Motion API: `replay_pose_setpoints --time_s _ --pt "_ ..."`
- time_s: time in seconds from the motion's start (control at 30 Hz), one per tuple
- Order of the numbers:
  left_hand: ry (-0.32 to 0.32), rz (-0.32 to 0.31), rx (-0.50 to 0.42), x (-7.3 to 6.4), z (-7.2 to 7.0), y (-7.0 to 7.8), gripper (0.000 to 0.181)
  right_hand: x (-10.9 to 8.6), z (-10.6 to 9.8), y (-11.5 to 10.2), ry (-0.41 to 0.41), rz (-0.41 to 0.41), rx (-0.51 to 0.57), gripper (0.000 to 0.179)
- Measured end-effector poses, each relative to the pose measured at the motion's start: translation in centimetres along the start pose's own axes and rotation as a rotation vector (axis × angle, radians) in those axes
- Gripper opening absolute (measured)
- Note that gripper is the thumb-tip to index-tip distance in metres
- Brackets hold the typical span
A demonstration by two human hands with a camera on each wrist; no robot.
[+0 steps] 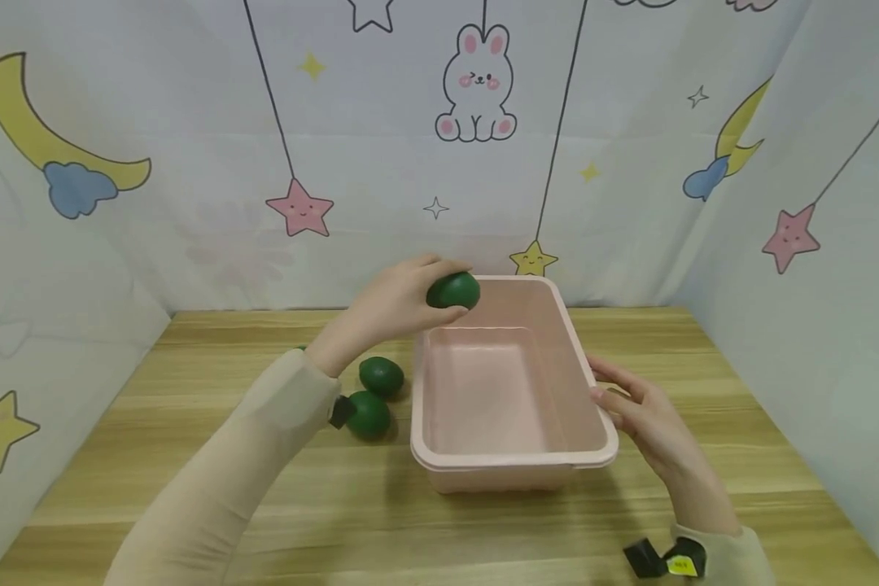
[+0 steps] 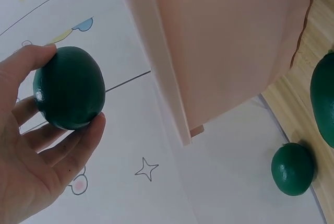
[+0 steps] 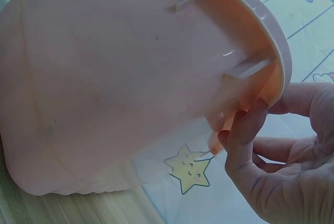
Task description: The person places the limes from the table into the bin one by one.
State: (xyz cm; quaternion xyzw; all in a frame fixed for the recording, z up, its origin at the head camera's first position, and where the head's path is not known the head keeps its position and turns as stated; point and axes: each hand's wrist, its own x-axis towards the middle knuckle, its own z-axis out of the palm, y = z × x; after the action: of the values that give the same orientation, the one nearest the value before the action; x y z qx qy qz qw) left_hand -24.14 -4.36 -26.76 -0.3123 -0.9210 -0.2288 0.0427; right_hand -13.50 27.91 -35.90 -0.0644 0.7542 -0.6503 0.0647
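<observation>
My left hand (image 1: pixel 399 299) grips a dark green, glossy, egg-shaped avocado (image 1: pixel 456 290) over the far left corner of a pink plastic basin (image 1: pixel 513 461). In the left wrist view, thumb and fingertips hold this avocado (image 2: pixel 69 88) from opposite sides, beside the basin's wall (image 2: pixel 209 41). My right hand (image 1: pixel 648 419) pinches the basin's right rim, thumb on one side and fingers beneath the lip in the right wrist view. The inside of the basin shows no fruit. Two more avocados, one behind (image 1: pixel 382 377) and one nearer (image 1: pixel 369 415), lie left of the basin.
Another bit of green (image 1: pixel 302 348) peeks out behind the left sleeve, mostly hidden. Everything stands on a wood-grain table (image 1: pixel 264 521). A white cloth backdrop (image 1: pixel 381 146) printed with stars, moons and a rabbit hangs behind and at both sides.
</observation>
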Motion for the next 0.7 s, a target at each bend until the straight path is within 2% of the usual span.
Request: replay_pose_setpoints --time_s 0.33,0.7 --pt "-0.054 0.030 0.043 2.3 0.8 0.2 0.055 0.0 -0.1 0.2 -0.003 -0.003 0.020 0.058" --pt "-0.122 0.024 0.064 4.1 2.0 0.4 0.056 0.0 -0.1 0.1 -0.001 -0.007 0.008 0.057"
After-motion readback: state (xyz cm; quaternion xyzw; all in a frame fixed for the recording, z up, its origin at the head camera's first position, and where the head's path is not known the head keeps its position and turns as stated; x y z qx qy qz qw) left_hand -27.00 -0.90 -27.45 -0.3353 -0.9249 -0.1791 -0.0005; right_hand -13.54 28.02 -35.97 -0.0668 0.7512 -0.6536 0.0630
